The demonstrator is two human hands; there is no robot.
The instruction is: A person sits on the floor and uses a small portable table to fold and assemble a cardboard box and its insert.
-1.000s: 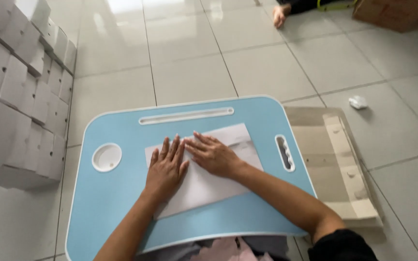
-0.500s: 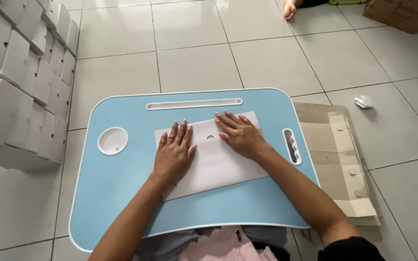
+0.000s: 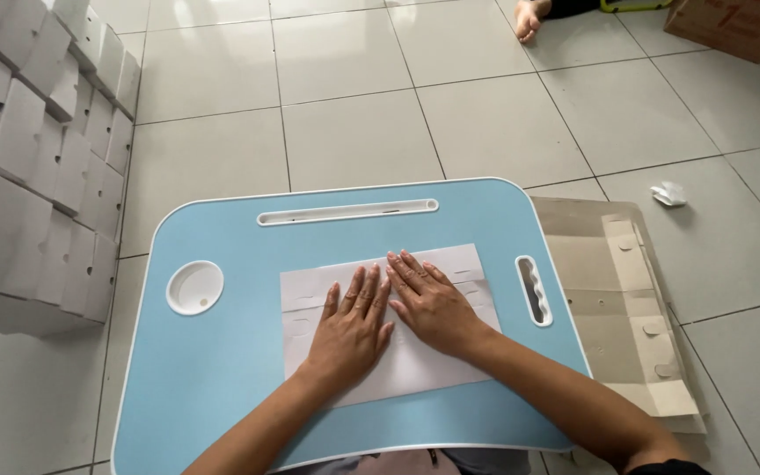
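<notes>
A flat white die-cut cardboard sheet (image 3: 468,264) lies in the middle of a light blue lap table (image 3: 222,369). My left hand (image 3: 351,332) rests palm down on the sheet's centre, fingers spread. Beside it, my right hand (image 3: 433,301) also presses flat on the sheet, fingers pointing away from me. The two hands almost touch at the fingers. Neither hand grips anything.
The table has a round cup recess (image 3: 194,287) at left, a long slot (image 3: 347,212) at the back and a grooved slot (image 3: 534,290) at right. Stacked white boxes (image 3: 28,176) fill the left. Flat brown cardboard (image 3: 626,308) lies right. Another person's foot (image 3: 528,19), crumpled paper (image 3: 668,194).
Both hands slid slightly toward the sheet's middle and now lie side by side; the camera view shifted a little.
</notes>
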